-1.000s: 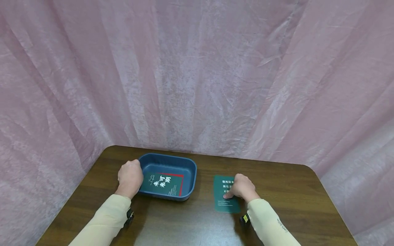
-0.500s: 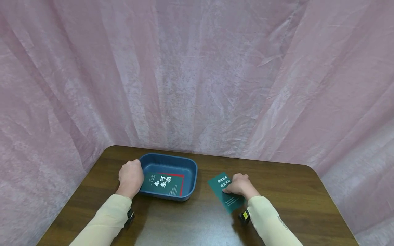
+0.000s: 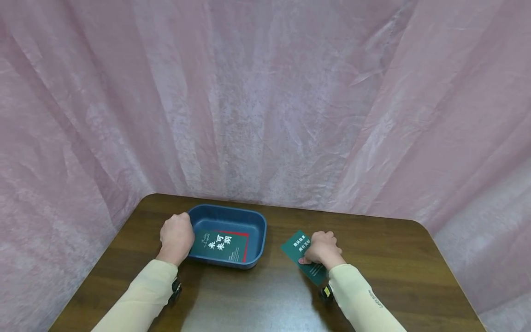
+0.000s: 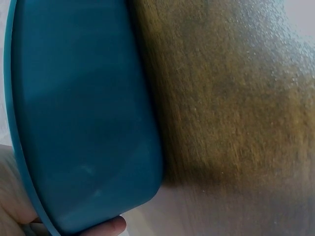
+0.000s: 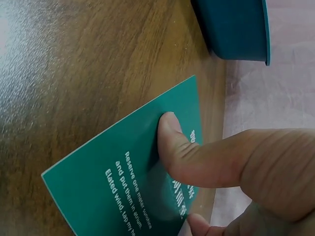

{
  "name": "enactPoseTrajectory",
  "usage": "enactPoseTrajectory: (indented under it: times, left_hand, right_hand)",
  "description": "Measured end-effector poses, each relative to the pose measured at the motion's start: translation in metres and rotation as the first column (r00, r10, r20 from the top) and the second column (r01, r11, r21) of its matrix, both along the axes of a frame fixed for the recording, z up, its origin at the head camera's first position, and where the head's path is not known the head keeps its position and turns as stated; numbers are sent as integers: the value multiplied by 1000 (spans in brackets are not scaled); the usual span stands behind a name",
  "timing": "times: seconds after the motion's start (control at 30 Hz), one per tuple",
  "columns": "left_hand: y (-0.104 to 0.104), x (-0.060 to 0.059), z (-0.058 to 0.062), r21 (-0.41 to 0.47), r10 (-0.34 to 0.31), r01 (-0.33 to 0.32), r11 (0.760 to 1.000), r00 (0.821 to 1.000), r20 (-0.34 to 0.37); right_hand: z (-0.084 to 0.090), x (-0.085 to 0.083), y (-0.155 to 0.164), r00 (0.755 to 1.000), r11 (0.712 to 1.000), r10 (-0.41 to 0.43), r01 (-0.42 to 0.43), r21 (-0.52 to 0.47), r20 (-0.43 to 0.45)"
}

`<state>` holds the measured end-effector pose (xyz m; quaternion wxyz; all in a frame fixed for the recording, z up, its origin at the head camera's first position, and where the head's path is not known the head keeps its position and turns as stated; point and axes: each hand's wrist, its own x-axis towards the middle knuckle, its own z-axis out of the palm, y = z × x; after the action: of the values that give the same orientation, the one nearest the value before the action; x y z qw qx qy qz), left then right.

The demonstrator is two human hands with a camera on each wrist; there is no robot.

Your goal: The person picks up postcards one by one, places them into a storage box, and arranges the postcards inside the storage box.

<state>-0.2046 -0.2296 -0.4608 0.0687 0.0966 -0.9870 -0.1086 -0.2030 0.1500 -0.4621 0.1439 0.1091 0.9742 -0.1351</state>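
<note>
A blue rectangular plastic basin (image 3: pixel 259 246) stands on the table's left half. My left hand (image 3: pixel 177 237) grips its left end; in the left wrist view a fingertip (image 4: pixel 110 227) shows under the basin's end. Inside lies a green card (image 3: pixel 215 251) with white characters, over a red-edged piece (image 3: pixel 245 249). To the right of the basin, my right hand (image 3: pixel 323 249) pinches another green card (image 3: pixel 293 246) with white print. In the right wrist view the thumb (image 5: pixel 172 132) presses on the card's printed face, and a fingertip shows past its far edge.
The brown wooden table (image 3: pixel 386 258) has rounded back corners. Pink velvet curtain (image 3: pixel 265 101) hangs right behind and around it. Light glares off the table's front middle.
The card under my right hand has turned from upright to slanted, its top swinging left. The right hand now grips it instead of lying over it. My left hand and the basin stay nearly put.
</note>
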Motion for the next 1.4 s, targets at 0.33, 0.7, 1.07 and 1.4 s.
enactPoseTrajectory:
  times: [0.33,0.7,1.07,1.4]
  left_hand:
    - [1,-1,0,6,7,-7,1000,1000,14]
    - [0,-1,-1,13,11,-11,1000,1000,29]
    - [0,-3,-5,11,4,-4,1000,1000,1]
    - [-1,-6,-5,18,7,-7,1000,1000,9]
  right_hand:
    - [-3,-1,5,1000,999,3,-4,-36,-29]
    - [-6,2,13,996,997,58,-62,-54,-72]
    - [-17,-4,28,977,967,131,-163,-194,-167]
    - [-20,-8,34,957,954,209,-244,-174,-199]
